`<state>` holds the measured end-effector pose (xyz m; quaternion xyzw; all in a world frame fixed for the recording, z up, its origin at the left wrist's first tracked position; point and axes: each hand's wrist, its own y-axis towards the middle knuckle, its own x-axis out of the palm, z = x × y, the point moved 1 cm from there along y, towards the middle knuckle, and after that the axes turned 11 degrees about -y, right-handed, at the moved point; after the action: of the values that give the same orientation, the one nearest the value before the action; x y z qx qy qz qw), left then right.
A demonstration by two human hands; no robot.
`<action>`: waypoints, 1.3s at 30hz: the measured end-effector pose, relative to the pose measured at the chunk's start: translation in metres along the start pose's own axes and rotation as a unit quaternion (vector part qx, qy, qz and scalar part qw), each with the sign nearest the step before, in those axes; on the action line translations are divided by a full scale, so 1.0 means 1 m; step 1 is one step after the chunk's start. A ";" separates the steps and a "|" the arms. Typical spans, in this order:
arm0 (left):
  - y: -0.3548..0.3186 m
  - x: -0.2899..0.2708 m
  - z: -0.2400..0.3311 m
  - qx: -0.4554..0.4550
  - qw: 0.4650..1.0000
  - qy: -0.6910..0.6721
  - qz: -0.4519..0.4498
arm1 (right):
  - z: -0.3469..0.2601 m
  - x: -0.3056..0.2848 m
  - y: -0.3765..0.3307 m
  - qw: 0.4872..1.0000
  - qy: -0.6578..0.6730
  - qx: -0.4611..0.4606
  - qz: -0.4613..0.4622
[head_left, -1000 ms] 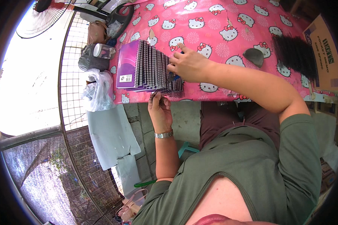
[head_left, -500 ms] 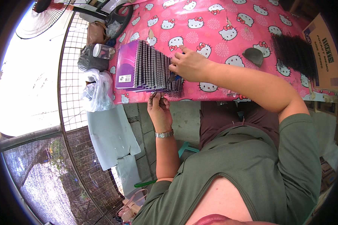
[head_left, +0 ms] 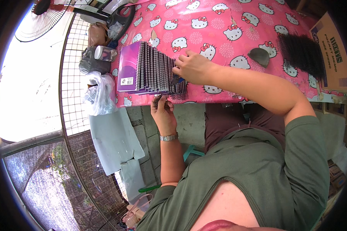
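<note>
A fanned stack of purple-covered spiral notebooks (head_left: 129,65) lies on the table's left part, its dark coil bindings stepped toward the right. My right hand (head_left: 192,68) reaches over the right end of the stack, fingers bent and closed around a small blue-and-black tool (head_left: 177,80), mostly hidden under the hand. Below the table's near edge, my left hand (head_left: 164,111) is held palm up, with a metal-banded watch (head_left: 169,137) at the wrist. Its fingers curl around something dark that I cannot make out, and the fingertips meet the near edge of the notebooks.
A pink patterned cloth (head_left: 219,38) covers the table. A pile of black coils (head_left: 300,54) and a cardboard box (head_left: 333,57) stand at the right, with a dark grey rounded piece (head_left: 259,57) nearer. Bags and a plastic bag (head_left: 100,94) line the left edge, beside a wire-mesh wall.
My left hand's fingers have shifted slightly at the notebooks' near edge. My right hand stays at the same end of the stack, and the notebooks lie as before.
</note>
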<state>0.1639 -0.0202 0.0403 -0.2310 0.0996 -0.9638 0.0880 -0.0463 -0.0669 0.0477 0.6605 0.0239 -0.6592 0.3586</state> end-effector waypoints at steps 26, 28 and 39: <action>0.005 -0.008 -0.029 -0.021 1.000 0.006 -0.013 | -0.015 0.008 0.005 0.995 0.007 -0.033 -0.095; 0.006 -0.007 -0.028 -0.014 1.000 0.016 -0.004 | -0.016 0.009 0.006 0.991 0.037 -0.023 -0.128; 0.007 -0.021 -0.032 -0.036 0.996 -0.080 0.003 | -0.011 0.017 -0.009 0.999 -0.030 -0.028 0.016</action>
<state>0.1682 -0.0180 0.0020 -0.3103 0.1273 -0.9377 0.0902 -0.0393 -0.0620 0.0269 0.6303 0.0212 -0.6721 0.3880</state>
